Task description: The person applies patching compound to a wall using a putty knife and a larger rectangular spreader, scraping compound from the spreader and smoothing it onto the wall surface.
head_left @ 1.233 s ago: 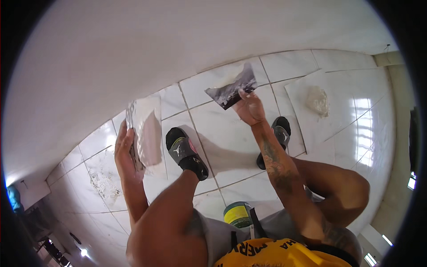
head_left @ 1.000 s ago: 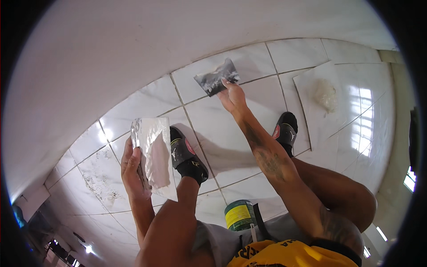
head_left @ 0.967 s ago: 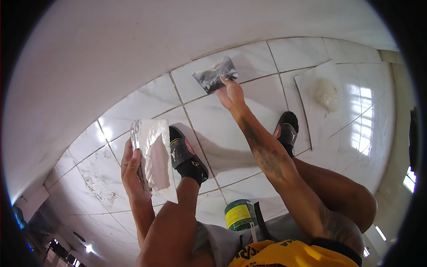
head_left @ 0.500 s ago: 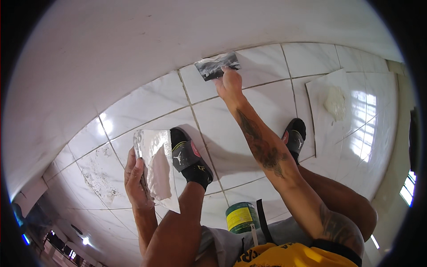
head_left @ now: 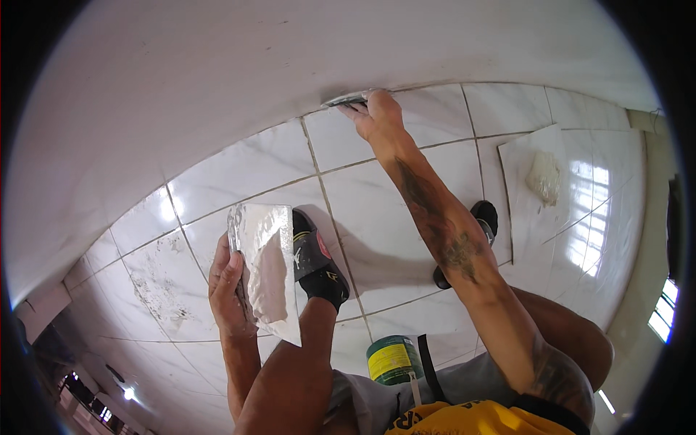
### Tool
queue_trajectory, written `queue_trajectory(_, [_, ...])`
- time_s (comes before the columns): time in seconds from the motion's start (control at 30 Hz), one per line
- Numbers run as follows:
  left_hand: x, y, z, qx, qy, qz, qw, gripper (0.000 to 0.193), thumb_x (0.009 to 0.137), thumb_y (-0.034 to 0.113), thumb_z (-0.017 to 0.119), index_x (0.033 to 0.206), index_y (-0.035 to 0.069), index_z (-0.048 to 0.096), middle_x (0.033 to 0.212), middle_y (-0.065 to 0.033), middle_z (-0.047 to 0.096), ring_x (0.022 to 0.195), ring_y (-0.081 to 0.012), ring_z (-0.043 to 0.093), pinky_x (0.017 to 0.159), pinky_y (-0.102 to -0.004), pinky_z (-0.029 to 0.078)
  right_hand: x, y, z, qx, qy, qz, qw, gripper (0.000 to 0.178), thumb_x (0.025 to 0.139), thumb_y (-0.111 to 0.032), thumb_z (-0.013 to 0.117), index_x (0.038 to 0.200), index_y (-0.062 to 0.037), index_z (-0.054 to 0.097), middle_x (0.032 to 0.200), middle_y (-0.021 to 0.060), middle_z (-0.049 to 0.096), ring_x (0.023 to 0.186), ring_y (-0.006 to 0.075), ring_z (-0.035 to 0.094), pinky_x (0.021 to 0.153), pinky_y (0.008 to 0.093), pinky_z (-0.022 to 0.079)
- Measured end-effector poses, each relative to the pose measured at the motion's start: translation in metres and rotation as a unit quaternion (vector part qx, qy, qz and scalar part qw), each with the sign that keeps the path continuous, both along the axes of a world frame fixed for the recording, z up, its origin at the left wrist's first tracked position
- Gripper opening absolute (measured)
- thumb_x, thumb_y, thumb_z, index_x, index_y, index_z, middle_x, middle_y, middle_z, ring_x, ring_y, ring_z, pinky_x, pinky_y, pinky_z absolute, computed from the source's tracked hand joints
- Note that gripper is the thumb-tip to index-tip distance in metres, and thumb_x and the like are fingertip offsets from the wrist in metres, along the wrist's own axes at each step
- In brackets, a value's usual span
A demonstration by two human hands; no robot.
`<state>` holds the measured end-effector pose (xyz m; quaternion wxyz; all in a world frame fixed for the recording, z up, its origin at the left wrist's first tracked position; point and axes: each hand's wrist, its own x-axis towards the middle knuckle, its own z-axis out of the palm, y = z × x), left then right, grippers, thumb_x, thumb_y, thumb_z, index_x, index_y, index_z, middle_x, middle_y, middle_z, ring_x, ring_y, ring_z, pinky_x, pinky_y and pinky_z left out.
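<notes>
Blade (head_left: 346, 100) at wall (head_left: 217, 87) base; coated plate (head_left: 291, 308) at left
Right hand (head_left: 378, 117) grasps the blade; left hand (head_left: 228, 293) clasps the plate's left edge, apparently to leave its coated face clear

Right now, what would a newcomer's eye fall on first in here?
Most likely the paste-smeared board in the left hand, left of centre. Next comes the right hand near the top middle, holding a flat blade at the foot of the wall. Then a green tub at bottom centre, and a pale lump on a flat sheet at right.
</notes>
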<state>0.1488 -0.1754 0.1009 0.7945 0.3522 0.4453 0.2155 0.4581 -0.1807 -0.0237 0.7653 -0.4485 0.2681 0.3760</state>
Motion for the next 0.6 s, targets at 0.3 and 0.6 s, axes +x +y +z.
queue_trajectory(0.3, [0.0,0.001,-0.002,0.004,-0.034,0.005,0.999,0.053,0.091,0.018,0.047,0.136,-0.008,0.034,0.125,-0.0145,0.052,0.11,-0.0196,0.054,0.091,-0.0287,0.043,-0.014,0.002,0.073,0.049,-0.042,0.004,0.998,0.034,0.088,0.003,0.032,0.121,0.0118,0.029,0.128,0.0274,0.032,0.126,0.044,0.033,0.102,0.063,0.035])
queue_trajectory(0.6, [-0.003,-0.001,-0.003,0.0,-0.059,0.014,0.998,0.051,0.091,0.019,0.047,0.134,-0.007,0.036,0.122,-0.0135,0.053,0.107,-0.0186,0.055,0.09,-0.028,0.043,-0.025,0.005,0.144,0.093,-0.117,0.05,0.988,0.037,0.088,0.003,0.034,0.122,0.015,0.027,0.13,0.0286,0.027,0.129,0.0411,0.029,0.102,0.0611,0.037])
